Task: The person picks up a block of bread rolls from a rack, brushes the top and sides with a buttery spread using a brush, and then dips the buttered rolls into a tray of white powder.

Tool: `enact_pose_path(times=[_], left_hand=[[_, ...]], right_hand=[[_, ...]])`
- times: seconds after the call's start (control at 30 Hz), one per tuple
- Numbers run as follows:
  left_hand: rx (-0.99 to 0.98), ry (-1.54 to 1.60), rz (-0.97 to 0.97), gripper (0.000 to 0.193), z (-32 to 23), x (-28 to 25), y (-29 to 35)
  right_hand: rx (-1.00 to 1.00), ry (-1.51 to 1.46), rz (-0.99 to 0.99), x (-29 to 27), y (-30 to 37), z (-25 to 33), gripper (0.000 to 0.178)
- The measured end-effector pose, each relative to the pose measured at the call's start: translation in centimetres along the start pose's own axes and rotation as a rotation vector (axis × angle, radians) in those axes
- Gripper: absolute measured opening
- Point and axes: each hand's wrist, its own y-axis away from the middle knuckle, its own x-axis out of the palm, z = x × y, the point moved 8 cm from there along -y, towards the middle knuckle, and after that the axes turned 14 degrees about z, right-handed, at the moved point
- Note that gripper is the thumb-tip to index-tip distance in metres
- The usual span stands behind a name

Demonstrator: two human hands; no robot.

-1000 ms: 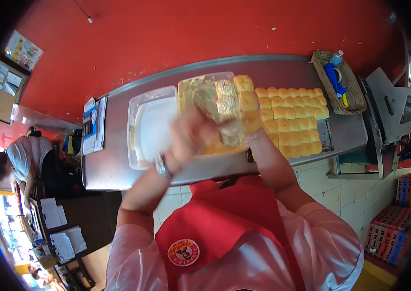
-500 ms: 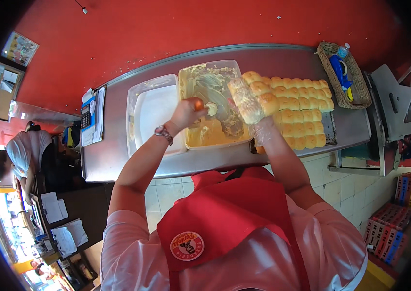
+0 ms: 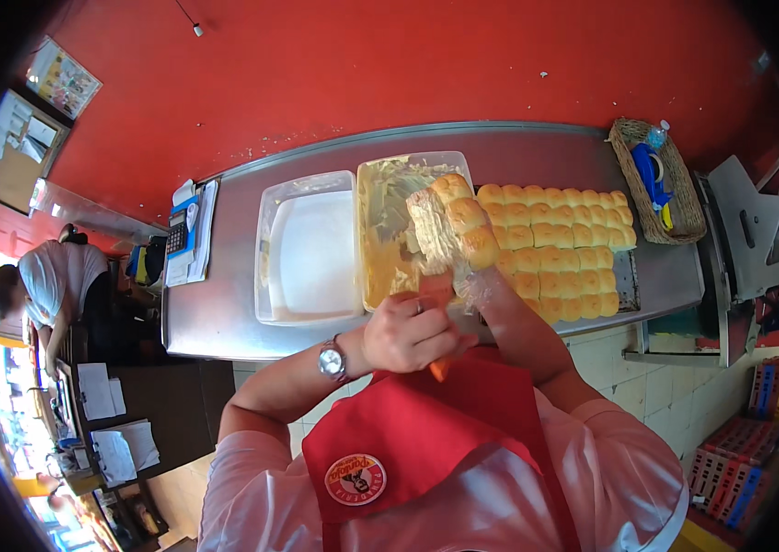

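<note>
My left hand (image 3: 412,336) is closed around a spreading tool whose orange handle end (image 3: 439,370) pokes out below the fist. Most of that tool is hidden. In a clear plastic glove, my right hand (image 3: 480,287) holds a joined strip of golden bread rolls (image 3: 470,225) tilted up. Its cut side (image 3: 429,235) faces left, coated with pale yellow spread. Behind the rolls stands a clear plastic tub (image 3: 366,175) smeared inside with the same spread. Rows of golden rolls (image 3: 550,262) lie on a dark tray to the right.
Left of the tub is a second plastic container (image 3: 267,244) with a white interior. A calculator (image 3: 176,235) and papers lie at the counter's left end. A wicker basket (image 3: 633,175) holds a blue tape dispenser at the right. A person (image 3: 63,276) bends over at far left.
My left hand has come out of the tub, down and right toward my right hand, bringing the tool near the rolls. The rolls have shifted slightly left in the view.
</note>
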Motion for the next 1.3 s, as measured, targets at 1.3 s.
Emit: enact_pose_path(times=[1.3], left_hand=[[-0.269, 0.110, -0.094, 0.025, 3.4, -4.9, 2.7]], right_hand=[[-0.059, 0.628, -0.229, 6.6, -4.3, -0.5, 0.041]])
